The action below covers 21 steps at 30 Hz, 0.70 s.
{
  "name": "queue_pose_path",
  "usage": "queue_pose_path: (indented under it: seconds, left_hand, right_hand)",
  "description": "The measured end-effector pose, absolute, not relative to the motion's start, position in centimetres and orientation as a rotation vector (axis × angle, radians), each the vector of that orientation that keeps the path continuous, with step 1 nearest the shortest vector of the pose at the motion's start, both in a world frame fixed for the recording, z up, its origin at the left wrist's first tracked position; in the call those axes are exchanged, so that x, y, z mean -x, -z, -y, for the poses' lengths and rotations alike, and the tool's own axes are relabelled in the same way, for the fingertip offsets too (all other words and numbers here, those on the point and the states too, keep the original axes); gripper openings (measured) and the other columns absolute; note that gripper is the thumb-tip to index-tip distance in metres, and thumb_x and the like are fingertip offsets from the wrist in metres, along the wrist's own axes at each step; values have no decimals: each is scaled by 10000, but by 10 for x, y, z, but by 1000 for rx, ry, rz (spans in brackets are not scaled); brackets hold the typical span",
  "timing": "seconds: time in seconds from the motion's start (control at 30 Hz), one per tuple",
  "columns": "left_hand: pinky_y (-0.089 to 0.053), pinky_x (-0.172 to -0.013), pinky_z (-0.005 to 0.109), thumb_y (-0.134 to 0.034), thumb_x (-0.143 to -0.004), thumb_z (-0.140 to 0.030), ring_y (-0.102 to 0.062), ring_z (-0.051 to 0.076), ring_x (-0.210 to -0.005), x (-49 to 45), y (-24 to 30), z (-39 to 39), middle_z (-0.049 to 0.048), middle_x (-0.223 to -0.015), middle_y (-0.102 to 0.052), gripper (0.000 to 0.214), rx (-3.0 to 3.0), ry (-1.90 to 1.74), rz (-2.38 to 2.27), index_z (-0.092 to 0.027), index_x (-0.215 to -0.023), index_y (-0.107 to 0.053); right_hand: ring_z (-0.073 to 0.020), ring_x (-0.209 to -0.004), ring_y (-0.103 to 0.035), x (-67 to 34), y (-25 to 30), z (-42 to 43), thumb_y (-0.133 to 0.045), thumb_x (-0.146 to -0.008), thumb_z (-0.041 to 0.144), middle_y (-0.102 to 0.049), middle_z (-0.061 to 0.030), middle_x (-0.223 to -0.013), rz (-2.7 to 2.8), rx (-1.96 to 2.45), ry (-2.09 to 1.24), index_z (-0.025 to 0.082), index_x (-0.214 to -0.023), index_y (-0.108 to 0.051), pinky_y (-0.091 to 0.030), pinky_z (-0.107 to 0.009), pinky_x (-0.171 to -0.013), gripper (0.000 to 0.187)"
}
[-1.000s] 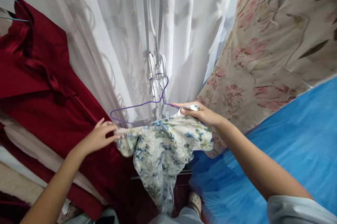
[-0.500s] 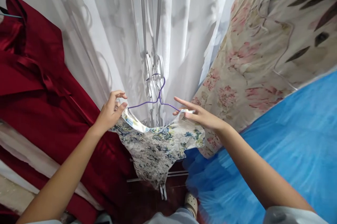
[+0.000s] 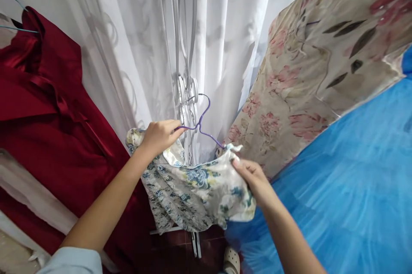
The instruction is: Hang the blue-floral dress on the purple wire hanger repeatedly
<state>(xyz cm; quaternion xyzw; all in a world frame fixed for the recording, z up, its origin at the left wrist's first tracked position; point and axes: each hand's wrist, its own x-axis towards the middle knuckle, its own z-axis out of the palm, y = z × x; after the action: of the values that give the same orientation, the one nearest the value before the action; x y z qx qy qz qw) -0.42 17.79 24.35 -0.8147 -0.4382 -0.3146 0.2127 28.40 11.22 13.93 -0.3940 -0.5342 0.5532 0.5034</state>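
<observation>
A purple wire hanger [image 3: 200, 124] carries a white floral dress [image 3: 196, 184] with blue and yellow flowers. My left hand [image 3: 161, 139] is closed on the hanger's left arm, near the dress's neckline. At the other shoulder, my right hand [image 3: 252, 175] pinches the dress fabric between thumb and fingers, just below the hanger's right end. The hanger's hook stands free in front of a white metal rack [image 3: 186, 89]. The dress hangs down at a tilt, its lower part bunched toward the floor.
Dark red garments [image 3: 64, 106] hang on the left. To the right are a cream floral garment [image 3: 289, 81] and a bright blue tulle skirt [image 3: 341, 188]. White curtains [image 3: 219, 21] cover the back. A beige clog [image 3: 231, 259] is on the dark floor.
My left hand has moved right from the dress's shoulder to grip the hanger. My right hand, formerly with fingers extended, now pinches the dress. The hanger hook has come away from the rack's rings.
</observation>
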Motion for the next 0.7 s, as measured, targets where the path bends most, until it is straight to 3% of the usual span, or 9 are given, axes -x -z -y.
queue_pose_path:
  seconds: [0.13, 0.23, 0.4, 0.6, 0.7]
  left_hand:
    - [-334, -585, 250, -498, -980, -371, -587, 140, -663, 8, -228, -184, 21, -738, -653, 304, 2350, 1058, 1187, -205, -821, -696]
    - [-386, -640, 243, -536, -965, -346, -629, 147, -743, 11, -239, -189, 29, -837, -698, 241, 2447, 1127, 1205, -215, -920, -733]
    - [-403, -636, 255, -568, -946, -337, -626, 149, -739, -13, -261, -182, 34, -827, -699, 234, 2452, 1118, 1193, -200, -885, -748]
    - [-418, -656, 237, -523, -974, -385, -638, 135, -763, -31, -205, -168, 23, -861, -702, 276, 2715, 1160, 1090, -235, -934, -751]
    - [-417, -652, 260, -469, -970, -508, -601, 143, -698, -24, -174, -166, 39, -755, -649, 429, 2673, 1516, 1118, -204, -795, -717]
  right_hand:
    - [-247, -530, -557, -251, -101, -65, -666, -773, 585, -661, -41, -630, 993, 846, -1411, 247, -799, -723, -420, -340, -455, 344]
    - [-266, -583, -610, -247, -108, -64, -681, -785, 547, -706, -56, -686, 911, 854, -1345, 226, -868, -747, -469, -346, -491, 338]
    - [-325, -653, -691, -285, -119, -80, -637, -832, 530, -751, -96, -743, 879, 862, -1277, 191, -1009, -761, -550, -421, -609, 402]
    - [-371, -797, -706, -313, -50, -39, -613, -814, 551, -766, -117, -883, 815, 889, -1400, 256, -1035, -763, -537, -519, -778, 397]
    - [-355, -857, -669, -296, -58, -20, -633, -744, 633, -734, -122, -890, 931, 679, -1500, 258, -940, -759, -507, -480, -796, 441]
